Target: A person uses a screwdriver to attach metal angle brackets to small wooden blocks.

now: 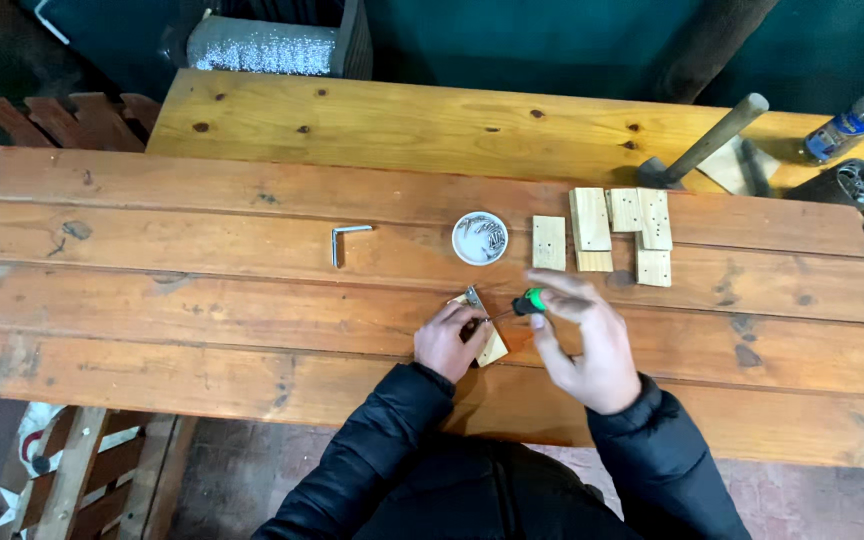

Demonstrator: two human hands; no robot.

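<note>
The work surface is a long table of broad orange-brown wooden planks (pixel 202 300) with dark knots. Behind it lies a second, lighter yellow wooden board (pixel 402 125), and beyond that a dark green wall. Below the near edge, at the left, a wooden frame stands on the floor.

On the planks there is a grey metal angle bracket (pixel 345 240), a small round white dish with screws inside (pixel 480 238), and to the right of it a group of pale, flat rectangular wood pieces (pixel 617 232). Further right a hammer with a wooden handle (pixel 704 142) rests on the yellow board, near a clear plastic bottle (pixel 857 122).

Both arms wear black padded sleeves. The left hand (pixel 445 340) is curled, knuckles up, and presses down on a small pale wooden block (pixel 493 350) that lies on the near planks; a small metal bracket (pixel 473 297) sits on the block's far end, just beside the fingers. The right hand (pixel 585 340) is closed loosely around a screwdriver with a green and black handle (pixel 529 301), the fingers wrapped at the handle's end. The thin shaft points left toward the metal bracket.
</note>
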